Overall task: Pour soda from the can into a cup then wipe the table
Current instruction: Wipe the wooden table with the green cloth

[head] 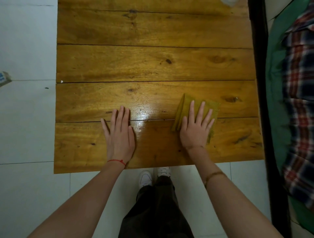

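- Olive-yellow folded cloth (185, 108) lies flat on the desk (153, 59), on the right part of the near boards, and my right hand (195, 130) presses down on it with straight, spread fingers; the palm covers its near half, and the folded edges show at the thumb side.
- My left hand (119, 134) rests flat on the bare wood, fingers straight and close together, holding nothing, well apart from the cloth.
- Between my two hands I see a shiny patch (144, 115) on the varnish; I cannot tell whether it is wet or only glare from a light.
- A red thread bracelet (117, 161) circles my left wrist, and a thin brownish band (215, 175) sits on my right forearm.
- At the far edge of the desk, right of centre, a pale round shape (228, 2) is cut off by the frame; I cannot tell what it is.
- I see no can in view.
- Below the near desk edge I see dark trousers (156, 212) and white shoes (145, 177) on a white tiled floor (25, 119).
- To the right, past a dark frame, a red-and-blue plaid cloth (299, 102) lies on a green bed cover (275, 85).
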`<move>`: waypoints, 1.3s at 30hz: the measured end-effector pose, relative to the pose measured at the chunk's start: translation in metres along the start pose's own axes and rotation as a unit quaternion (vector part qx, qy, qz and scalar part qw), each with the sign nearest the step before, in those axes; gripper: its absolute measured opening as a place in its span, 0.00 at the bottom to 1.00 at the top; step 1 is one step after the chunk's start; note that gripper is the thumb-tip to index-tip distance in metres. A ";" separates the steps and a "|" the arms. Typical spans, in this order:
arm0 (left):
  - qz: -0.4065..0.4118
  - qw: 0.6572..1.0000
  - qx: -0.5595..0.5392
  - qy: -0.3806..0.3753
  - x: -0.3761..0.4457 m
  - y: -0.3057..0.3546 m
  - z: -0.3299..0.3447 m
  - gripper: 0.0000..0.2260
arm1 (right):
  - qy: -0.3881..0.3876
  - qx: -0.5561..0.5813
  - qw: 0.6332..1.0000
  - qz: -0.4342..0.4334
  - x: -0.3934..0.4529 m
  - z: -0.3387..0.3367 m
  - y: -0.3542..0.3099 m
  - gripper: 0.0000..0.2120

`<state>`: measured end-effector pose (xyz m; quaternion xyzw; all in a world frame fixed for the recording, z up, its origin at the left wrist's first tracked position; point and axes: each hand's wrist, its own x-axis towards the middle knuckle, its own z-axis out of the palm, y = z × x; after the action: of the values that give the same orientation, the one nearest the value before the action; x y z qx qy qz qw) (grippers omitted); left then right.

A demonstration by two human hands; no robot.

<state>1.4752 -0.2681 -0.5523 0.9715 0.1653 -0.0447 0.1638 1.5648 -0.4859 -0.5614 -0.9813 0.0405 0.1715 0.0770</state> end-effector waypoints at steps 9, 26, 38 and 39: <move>0.025 0.999 0.011 0.017 0.050 0.002 -0.006 0.24 | -0.040 -0.009 0.971 -0.236 -0.019 0.013 -0.073 0.28; -0.013 0.999 0.037 0.003 0.132 -0.007 -0.002 0.25 | 0.000 0.000 0.979 -0.204 0.088 -0.014 -0.113 0.27; -0.021 0.999 0.033 -0.010 0.135 -0.006 -0.006 0.26 | 0.032 0.027 0.995 -0.095 0.176 -0.032 -0.160 0.28; -0.019 0.999 0.033 -0.012 0.135 -0.006 -0.007 0.26 | 0.026 0.025 0.992 -0.123 0.169 -0.028 -0.170 0.28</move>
<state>1.6005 -0.2191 -0.5670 0.9725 0.1807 -0.0646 0.1323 1.7510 -0.3323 -0.5699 -0.9808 -0.0743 0.1340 0.1207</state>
